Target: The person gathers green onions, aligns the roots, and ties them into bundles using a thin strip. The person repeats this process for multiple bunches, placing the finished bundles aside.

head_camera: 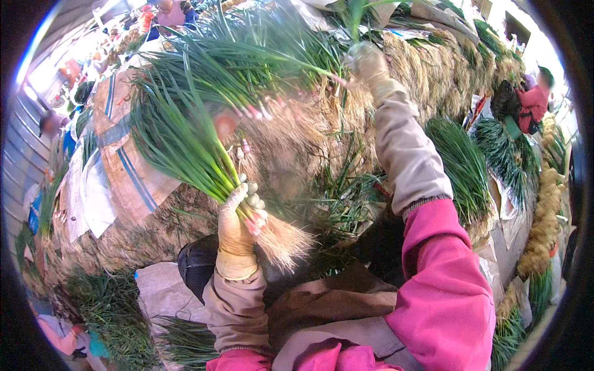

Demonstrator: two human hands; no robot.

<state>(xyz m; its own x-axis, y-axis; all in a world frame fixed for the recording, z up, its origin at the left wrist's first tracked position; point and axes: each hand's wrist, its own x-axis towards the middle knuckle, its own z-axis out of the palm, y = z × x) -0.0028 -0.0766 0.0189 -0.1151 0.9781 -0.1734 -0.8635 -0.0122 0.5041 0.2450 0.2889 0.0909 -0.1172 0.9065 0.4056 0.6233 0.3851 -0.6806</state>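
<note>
My left hand (235, 218), in a pale coated glove, grips a bunch of spring onions (199, 157) just above the bulbs. The green leaves fan up and to the left, while the pale roots (283, 241) hang out on the right. Farther away, my right hand (369, 62) is gloved too and blurred, at the edge of the piled spring onions (250, 69). Blurred green stalks (356, 21) rise from its closed fingers. A single stalk with a pinkish base (341, 81) lies across the pile beside that hand.
Long rows of root ends (431, 79) form the pile's side. A woven sack (130, 148) with blue stripes drapes over its left part. More bundles lie to the right (457, 167) and lower left (111, 315). Other people are at the right (531, 102) and far left (53, 127).
</note>
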